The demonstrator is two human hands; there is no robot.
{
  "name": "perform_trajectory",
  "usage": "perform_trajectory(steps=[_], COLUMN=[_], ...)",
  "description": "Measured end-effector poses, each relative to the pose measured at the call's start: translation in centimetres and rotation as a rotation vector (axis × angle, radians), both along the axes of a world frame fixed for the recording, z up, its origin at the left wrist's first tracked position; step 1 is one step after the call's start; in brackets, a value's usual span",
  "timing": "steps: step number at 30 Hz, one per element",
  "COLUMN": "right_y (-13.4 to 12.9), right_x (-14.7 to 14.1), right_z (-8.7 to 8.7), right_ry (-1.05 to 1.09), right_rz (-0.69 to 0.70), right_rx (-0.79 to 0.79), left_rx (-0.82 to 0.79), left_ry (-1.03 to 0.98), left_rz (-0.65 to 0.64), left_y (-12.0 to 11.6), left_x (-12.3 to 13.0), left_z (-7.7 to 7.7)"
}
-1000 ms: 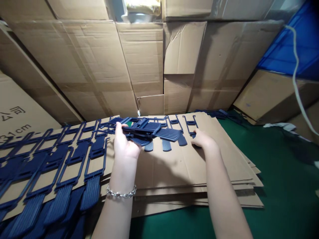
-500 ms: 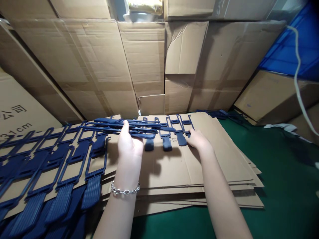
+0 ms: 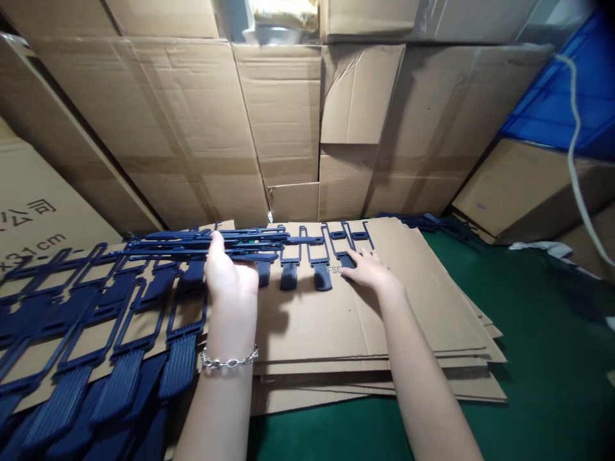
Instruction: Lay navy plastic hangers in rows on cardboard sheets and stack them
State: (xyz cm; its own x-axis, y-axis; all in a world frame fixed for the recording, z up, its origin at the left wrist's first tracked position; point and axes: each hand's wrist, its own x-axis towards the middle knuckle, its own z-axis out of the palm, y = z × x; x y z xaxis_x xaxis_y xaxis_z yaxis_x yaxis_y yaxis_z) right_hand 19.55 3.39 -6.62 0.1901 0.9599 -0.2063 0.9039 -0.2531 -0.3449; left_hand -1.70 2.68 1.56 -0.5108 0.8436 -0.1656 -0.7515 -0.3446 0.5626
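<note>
My left hand (image 3: 229, 272), with a chain bracelet at its wrist, grips a bundle of dark blue plastic frames (image 3: 168, 243), its thumb on top. Over the right part of the cardboard, my right hand (image 3: 369, 270) has its fingers spread over one end of a blue piece (image 3: 346, 260). Several blue pieces with ribbed ends, one of them a ribbed piece (image 3: 322, 276), lie in a row between my hands on the cardboard sheets (image 3: 307, 326).
Many more blue frames (image 3: 96, 320) cover the left side. Stacked cardboard boxes (image 3: 192, 128) form a wall behind. A blue crate (image 3: 562, 96) and a white cable (image 3: 574, 141) are at the right, above the green surface (image 3: 542, 358).
My left hand has moved left with the bundle, uncovering more of the row. My right hand has shifted slightly left, and its fingers have spread.
</note>
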Motion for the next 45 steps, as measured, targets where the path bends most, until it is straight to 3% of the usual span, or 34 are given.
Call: perform_trajectory(steps=[9,16,24,34,37,39,42,45], right_y=[-0.2,-0.4,-0.5,-0.7,-0.3,-0.1,-0.4,-1.9], right_x=[-1.6,-2.4,-2.6,-1.4,-1.2,-1.1,-0.8,-0.5], right_z=[0.0,-0.2,-0.2,0.4,0.3,0.7,2.1,4.2], right_ry=[-0.009,-0.042,-0.034,0.178,0.187,0.218,0.453,0.739], right_rz=[-0.048,-0.05,-0.051,-0.042,-0.091,-0.094,-0.039,0.056], right_rx=[-0.052,-0.033,-0.002,0.112,0.143,0.245,0.445,0.437], left_rx=[-0.003,-0.04,-0.037,-0.054,-0.031,0.011,0.079,0.151], left_ry=[-0.037,-0.06,-0.062,-0.072,-0.047,-0.008,0.062,0.111], left_rz=[-0.019,-0.073,-0.135,-0.212,-0.293,-0.38,-0.524,-0.644], left_y=[0.2,0.0,0.3,0.1,0.1,0.1,-0.2,-0.5], left_x=[-0.3,-0.3,-0.2,0.8,1.7,2.4,3.0,3.4], left_z=[-0.4,0.0,-0.7,-0.4,-1.0,-1.6,-2.3,-2.7])
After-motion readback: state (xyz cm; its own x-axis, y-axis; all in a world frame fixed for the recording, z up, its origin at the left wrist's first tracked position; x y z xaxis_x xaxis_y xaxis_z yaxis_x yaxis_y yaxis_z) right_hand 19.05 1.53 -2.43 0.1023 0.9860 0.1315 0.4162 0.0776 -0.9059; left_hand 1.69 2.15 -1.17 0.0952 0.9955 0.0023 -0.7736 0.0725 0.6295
